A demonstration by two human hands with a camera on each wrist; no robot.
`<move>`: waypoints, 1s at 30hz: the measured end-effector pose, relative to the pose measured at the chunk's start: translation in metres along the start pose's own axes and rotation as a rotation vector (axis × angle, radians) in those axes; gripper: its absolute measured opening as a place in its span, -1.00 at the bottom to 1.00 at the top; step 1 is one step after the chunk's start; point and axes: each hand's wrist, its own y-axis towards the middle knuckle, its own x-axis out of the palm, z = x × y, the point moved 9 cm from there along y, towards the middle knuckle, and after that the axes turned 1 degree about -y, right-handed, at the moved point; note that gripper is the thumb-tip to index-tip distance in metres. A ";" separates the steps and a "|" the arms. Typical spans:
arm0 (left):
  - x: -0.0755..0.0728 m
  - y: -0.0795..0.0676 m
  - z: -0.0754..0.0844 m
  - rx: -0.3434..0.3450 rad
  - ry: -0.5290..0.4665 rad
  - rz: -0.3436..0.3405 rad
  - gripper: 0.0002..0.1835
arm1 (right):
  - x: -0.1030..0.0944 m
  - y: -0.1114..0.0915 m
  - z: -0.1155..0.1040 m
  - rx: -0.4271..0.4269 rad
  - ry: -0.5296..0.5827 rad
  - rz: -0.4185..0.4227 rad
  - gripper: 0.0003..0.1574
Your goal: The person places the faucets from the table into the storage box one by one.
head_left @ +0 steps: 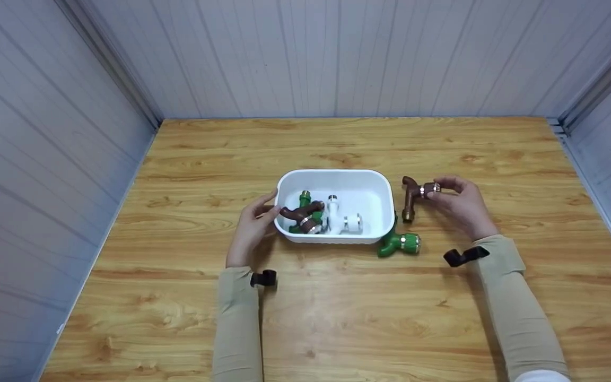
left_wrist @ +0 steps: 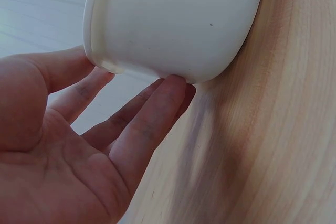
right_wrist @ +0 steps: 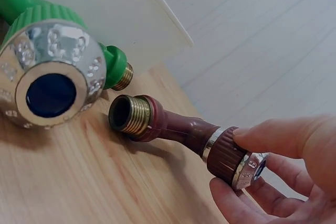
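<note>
My right hand (head_left: 467, 209) pinches the ribbed knob of a brown tap (head_left: 410, 199) between thumb and fingers. The right wrist view shows this tap's brass threaded end pointing away from the hand, close over the table. My left hand (head_left: 252, 228) touches the left end of a white plastic basin (head_left: 337, 240), with fairly straight fingers on its outer wall and the thumb at the rim. Inside the basin lie another brown tap (head_left: 299, 213), a white tap (head_left: 334, 217) and a green tap (head_left: 304, 199), partly covered by the brown one.
A second green tap (head_left: 393, 245) lies against the basin's front right corner, between basin and right hand. The wood-grain table (head_left: 337, 313) is bordered by pale panel walls (head_left: 311, 58) at the back and sides.
</note>
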 end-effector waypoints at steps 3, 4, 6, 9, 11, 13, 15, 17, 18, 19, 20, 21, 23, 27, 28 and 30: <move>0.000 0.000 0.001 0.019 -0.013 -0.001 -0.55 | -0.003 -0.002 0.002 -0.010 0.025 0.007 -0.34; 0.000 0.000 0.002 0.027 -0.018 -0.003 -0.55 | -0.004 -0.002 0.003 -0.008 0.036 0.011 -0.35; 0.001 0.001 0.002 0.042 -0.031 -0.006 -0.54 | -0.007 -0.005 0.003 -0.019 0.038 0.013 -0.35; 0.001 0.001 0.003 0.054 -0.041 -0.009 -0.53 | -0.009 -0.009 0.001 -0.026 0.044 0.020 -0.36; 0.001 0.001 0.002 0.053 -0.041 -0.003 -0.54 | -0.011 -0.012 -0.002 -0.029 0.027 0.019 -0.35; 0.000 0.001 0.003 0.054 -0.041 0.001 -0.54 | -0.012 -0.015 -0.004 -0.022 0.026 0.020 -0.34; 0.000 0.001 0.003 0.061 -0.043 0.000 -0.54 | -0.013 -0.016 -0.005 -0.015 0.027 0.024 -0.33; 0.000 0.001 0.003 0.064 -0.053 -0.001 -0.55 | -0.013 -0.018 -0.006 -0.012 0.035 0.021 -0.33; 0.000 0.001 0.003 0.063 -0.050 -0.003 -0.54 | -0.014 -0.019 -0.007 -0.014 0.041 0.023 -0.33; 0.000 0.000 0.003 0.062 -0.050 -0.005 -0.54 | -0.014 -0.019 -0.007 -0.016 0.044 0.025 -0.33; 0.000 0.000 0.003 0.059 -0.051 -0.007 -0.54 | -0.014 -0.020 -0.009 -0.021 0.048 0.027 -0.34; 0.000 0.000 0.003 0.054 -0.051 -0.006 -0.54 | -0.015 -0.021 -0.009 -0.026 0.051 0.030 -0.34; 0.000 0.000 0.003 0.044 -0.048 -0.014 -0.54 | -0.016 -0.023 -0.012 -0.042 0.045 0.036 -0.36; 0.003 -0.004 0.008 0.018 -0.055 -0.032 -0.54 | -0.017 -0.026 -0.014 -0.063 0.067 0.037 -0.38; 0.003 -0.004 0.008 0.017 -0.052 -0.031 -0.54 | -0.017 -0.027 -0.015 -0.065 0.074 0.036 -0.38; 0.003 -0.004 0.008 0.019 -0.050 -0.028 -0.53 | -0.017 -0.028 -0.015 -0.063 0.098 0.033 -0.38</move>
